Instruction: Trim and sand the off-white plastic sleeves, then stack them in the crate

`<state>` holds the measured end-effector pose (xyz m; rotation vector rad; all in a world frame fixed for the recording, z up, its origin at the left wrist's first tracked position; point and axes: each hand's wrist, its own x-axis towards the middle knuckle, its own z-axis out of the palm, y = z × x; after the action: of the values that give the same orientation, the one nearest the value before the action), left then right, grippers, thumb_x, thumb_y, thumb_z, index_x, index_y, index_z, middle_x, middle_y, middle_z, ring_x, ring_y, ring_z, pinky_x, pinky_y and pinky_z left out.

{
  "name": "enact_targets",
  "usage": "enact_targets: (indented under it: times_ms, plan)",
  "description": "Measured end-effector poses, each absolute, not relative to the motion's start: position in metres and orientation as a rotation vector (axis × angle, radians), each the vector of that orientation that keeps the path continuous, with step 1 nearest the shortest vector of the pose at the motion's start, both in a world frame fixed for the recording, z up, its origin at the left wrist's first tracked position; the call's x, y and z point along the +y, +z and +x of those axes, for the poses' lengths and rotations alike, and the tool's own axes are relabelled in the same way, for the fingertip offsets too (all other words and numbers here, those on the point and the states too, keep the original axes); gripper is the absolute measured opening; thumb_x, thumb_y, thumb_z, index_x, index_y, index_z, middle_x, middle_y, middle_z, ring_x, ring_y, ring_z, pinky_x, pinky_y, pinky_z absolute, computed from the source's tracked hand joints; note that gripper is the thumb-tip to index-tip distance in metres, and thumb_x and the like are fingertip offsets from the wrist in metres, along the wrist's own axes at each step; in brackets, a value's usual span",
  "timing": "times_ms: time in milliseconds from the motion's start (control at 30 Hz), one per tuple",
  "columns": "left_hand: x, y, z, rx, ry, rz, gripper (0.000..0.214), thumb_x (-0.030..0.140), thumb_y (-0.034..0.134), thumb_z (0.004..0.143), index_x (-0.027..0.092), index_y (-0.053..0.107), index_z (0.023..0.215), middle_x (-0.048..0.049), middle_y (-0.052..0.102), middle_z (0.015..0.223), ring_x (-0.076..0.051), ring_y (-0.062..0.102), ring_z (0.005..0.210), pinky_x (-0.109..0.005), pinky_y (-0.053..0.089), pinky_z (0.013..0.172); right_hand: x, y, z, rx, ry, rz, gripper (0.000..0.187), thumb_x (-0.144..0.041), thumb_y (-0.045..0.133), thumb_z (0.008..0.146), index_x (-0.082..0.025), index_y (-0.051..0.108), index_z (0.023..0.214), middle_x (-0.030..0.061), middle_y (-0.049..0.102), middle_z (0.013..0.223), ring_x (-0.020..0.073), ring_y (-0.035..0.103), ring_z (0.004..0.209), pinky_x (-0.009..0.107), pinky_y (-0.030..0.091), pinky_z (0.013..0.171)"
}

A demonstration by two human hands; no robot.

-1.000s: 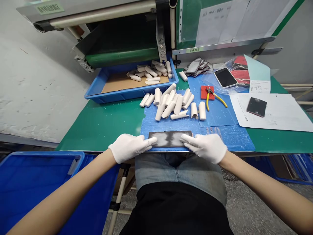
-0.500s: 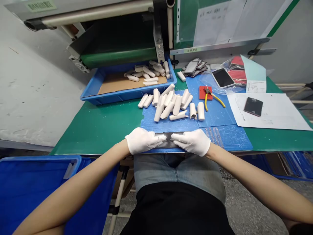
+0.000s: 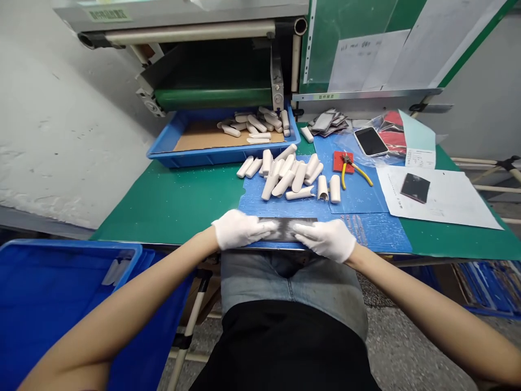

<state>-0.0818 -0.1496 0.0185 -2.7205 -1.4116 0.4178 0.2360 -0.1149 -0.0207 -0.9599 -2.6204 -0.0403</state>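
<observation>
In the head view a dark rectangular sheet (image 3: 285,230), smudged with pale marks, lies at the table's front edge. From the left, my gloved left hand (image 3: 241,229) rests on it with fingers stretched out. My gloved right hand (image 3: 325,238) meets the sheet's other side, its fingers also extended and pointing inward. A gap separates the fingertips. Whether anything small is under the fingers is hidden. Just beyond them several white half-tube plastic pieces (image 3: 299,177) lie heaped on a blue mat (image 3: 260,207). Two of these pieces stand apart at the heap's right.
A blue tray (image 3: 203,158) with more white pieces sits below the green conveyor roller (image 3: 214,98). Yellow-handled pliers (image 3: 345,169) lie on a red square. Further right are a phone (image 3: 370,142), papers (image 3: 456,201) and a dark square pad (image 3: 415,188). A blue bin (image 3: 69,247) stands lower left.
The camera view has shifted slightly. My hands have slid a little apart over the dark sheet, and more of the sheet shows between and above the fingers.
</observation>
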Motion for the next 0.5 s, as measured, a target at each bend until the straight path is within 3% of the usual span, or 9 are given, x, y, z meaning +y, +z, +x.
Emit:
enact_targets:
  times_ms: [267,500]
  plan:
    - [-0.148,0.016,-0.081,-1.343,0.309,-2.762,0.056,0.059,0.024,0.111,0.043,0.064,0.145,-0.0062,0.066,0.081,-0.014,0.037,0.056,-0.028,0.027,0.057,-0.121,-0.016,0.228,-2.649,-0.083,-1.035,0.033,-0.051,0.054,0.107,-0.038,0.082,0.118,0.0010,0.078,0.076,0.0140,0.066,0.064,0.030,0.022,0.057]
    - [-0.145,0.008,-0.089,-1.220,0.147,-2.738,0.049,0.057,0.031,0.110,0.041,0.069,0.136,-0.0044,0.063,0.072,-0.014,0.041,0.050,-0.027,0.022,0.051,-0.118,-0.012,0.227,-2.715,-0.148,-1.147,0.035,-0.055,0.052,0.107,-0.041,0.081,0.121,0.0008,0.079,0.078,0.0157,0.068,0.066,0.031,0.027,0.057]
